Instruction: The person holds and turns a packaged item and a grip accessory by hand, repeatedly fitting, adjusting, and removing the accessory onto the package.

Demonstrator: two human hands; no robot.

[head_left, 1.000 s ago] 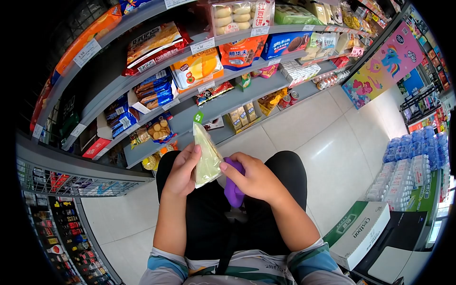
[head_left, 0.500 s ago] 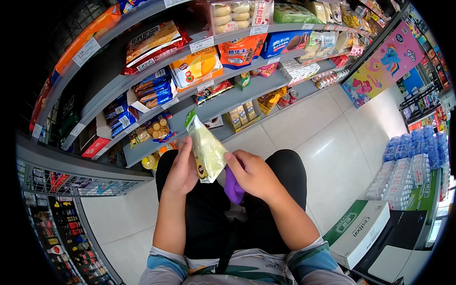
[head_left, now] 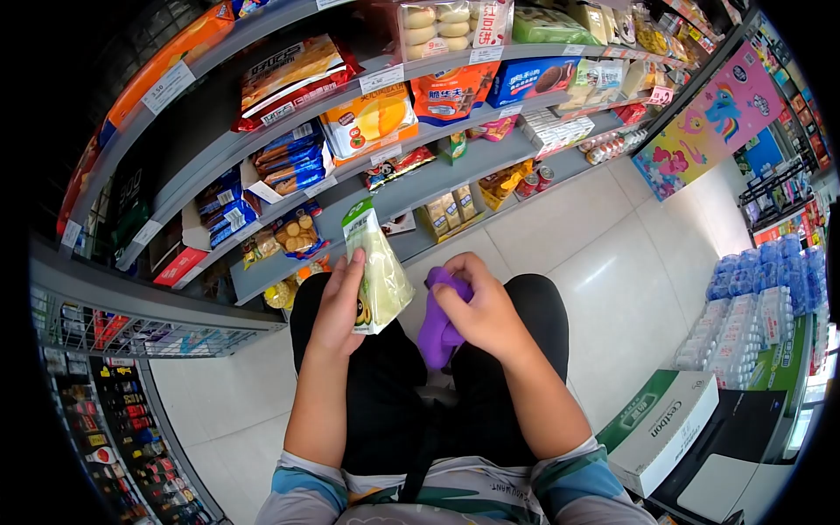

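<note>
My left hand [head_left: 337, 302] grips a green-and-white snack packet [head_left: 382, 278] along its left edge, holding it upright above my lap. The packet has a clear, pale-green shiny front and a hang tab on top. My right hand [head_left: 479, 306] is closed around a bunched purple cloth [head_left: 437, 322], just right of the packet and apart from it. Ahead of both hands stands the grey store shelf [head_left: 337, 210], stocked with packaged biscuits and cakes.
On the lower tiers sit blue biscuit packs [head_left: 289, 162], a yellow-orange cake box [head_left: 367, 122] and red cans [head_left: 535, 181]. At right, a white-and-green Cestbon carton [head_left: 661, 429] stands near bottled water packs [head_left: 744, 324]. A wire basket rack [head_left: 166, 331] is at left.
My right hand has come away from the packet and moved slightly right and up with the purple cloth. The left hand still holds the packet, now turned a little more upright.
</note>
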